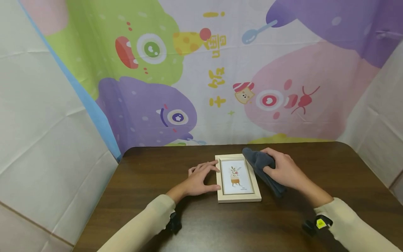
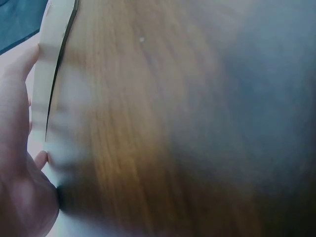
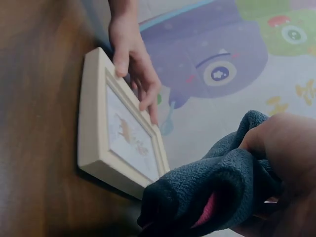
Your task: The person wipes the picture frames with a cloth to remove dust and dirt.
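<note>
A cream picture frame lies flat on the dark wooden table, its print of a potted plant facing up. Against its left edge rests my left hand, fingertips and thumb touching the border, the fingers spread and only slightly bent. My right hand grips a bunched dark blue-grey cloth at the frame's right side. In the right wrist view the cloth shows a fuzzy texture and a bit of pink in its fold, and it covers one corner of the frame. The left wrist view catches only the frame's side.
The brown table has rounded far corners. Behind it hangs a curtain printed with cartoon monsters, and pale sheeting covers the left side. Each forearm wears a dark wrist device.
</note>
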A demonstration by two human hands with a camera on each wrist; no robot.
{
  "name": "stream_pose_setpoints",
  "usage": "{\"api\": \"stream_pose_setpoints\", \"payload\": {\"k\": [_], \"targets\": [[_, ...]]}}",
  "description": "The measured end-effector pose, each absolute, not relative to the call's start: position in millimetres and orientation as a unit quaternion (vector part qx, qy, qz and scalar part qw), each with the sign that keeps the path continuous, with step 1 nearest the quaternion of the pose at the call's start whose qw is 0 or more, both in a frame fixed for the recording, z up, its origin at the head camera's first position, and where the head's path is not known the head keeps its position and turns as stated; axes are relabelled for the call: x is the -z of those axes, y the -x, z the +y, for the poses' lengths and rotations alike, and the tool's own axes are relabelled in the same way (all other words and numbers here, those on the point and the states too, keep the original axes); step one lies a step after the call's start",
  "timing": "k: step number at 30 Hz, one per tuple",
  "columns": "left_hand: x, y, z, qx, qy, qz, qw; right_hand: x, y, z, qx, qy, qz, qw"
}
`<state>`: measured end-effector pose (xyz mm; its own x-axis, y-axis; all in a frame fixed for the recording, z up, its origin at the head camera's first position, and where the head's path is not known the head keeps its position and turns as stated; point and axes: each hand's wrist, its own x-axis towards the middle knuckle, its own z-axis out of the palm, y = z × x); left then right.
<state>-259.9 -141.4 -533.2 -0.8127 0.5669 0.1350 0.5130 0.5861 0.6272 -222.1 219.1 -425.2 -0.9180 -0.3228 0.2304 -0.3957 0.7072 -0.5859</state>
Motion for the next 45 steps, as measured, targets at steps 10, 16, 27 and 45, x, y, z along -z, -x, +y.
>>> {"api": "stream_pose_setpoints", "payload": {"k": [10, 16, 27, 45], "targets": [[536, 264, -139, -0.328, -0.297, 0.896, 0.044, 431, 205, 217, -0.296, -0.254, -0.92, 0.03], [526, 258, -138, -0.327, -0.3, 0.895, 0.057, 442, 200, 212, -0.234, -0.321, -0.918, -0.022], [530, 259, -141, -0.324, -0.31, 0.893, 0.039, 453, 191, 200, -0.141, -0.388, -0.91, -0.041], [528, 257, -141, -0.325, -0.308, 0.893, 0.04, 456, 180, 173, -0.086, -0.434, -0.897, 0.013]]}}
